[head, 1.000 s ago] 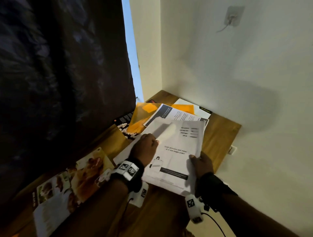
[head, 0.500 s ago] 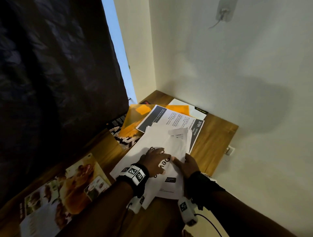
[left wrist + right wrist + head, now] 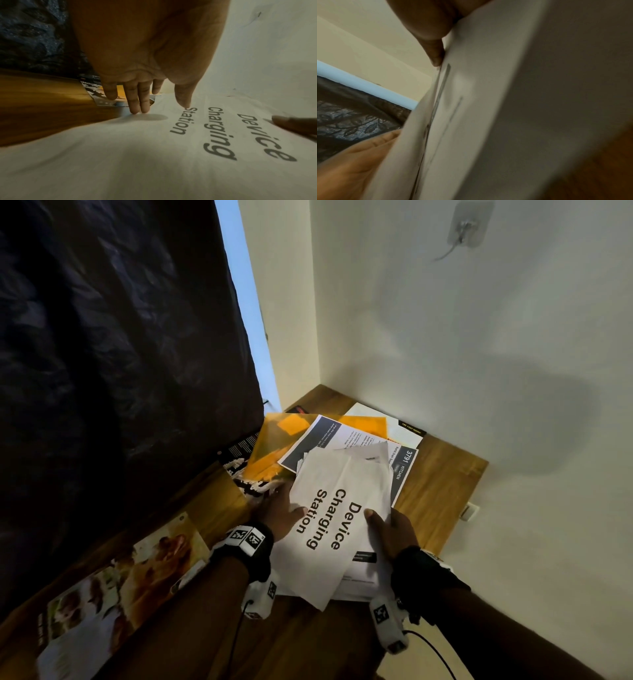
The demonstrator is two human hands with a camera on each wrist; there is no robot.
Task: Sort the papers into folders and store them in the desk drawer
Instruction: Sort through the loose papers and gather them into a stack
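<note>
A stack of white papers (image 3: 335,529), its top sheet (image 3: 214,132) printed "Device Charging Station", lies on the wooden desk (image 3: 442,491). My left hand (image 3: 291,505) is at the stack's left edge. Its fingers (image 3: 137,102) are straight with their tips pressing there, and its thumb rests on the sheet near "Station". My right hand (image 3: 380,525) pinches the stack's right edge, thumb (image 3: 435,54) on top, the other fingers hidden beneath. That side (image 3: 488,108) is raised off the desk. An orange folder (image 3: 274,446) lies behind, under a "3791 KITCHEN" sheet (image 3: 342,436).
A photo magazine (image 3: 120,583) lies on the desk at the lower left. A black-and-white leaflet (image 3: 243,470) pokes out under the folder. A dark patterned curtain (image 3: 120,354) hangs on the left. White walls (image 3: 479,371) close off the desk's back and right.
The sheets have been gathered into one stack with the "Device Charging Station" sheet on top. Both hands moved to its opposite edges, and the right side has come up.
</note>
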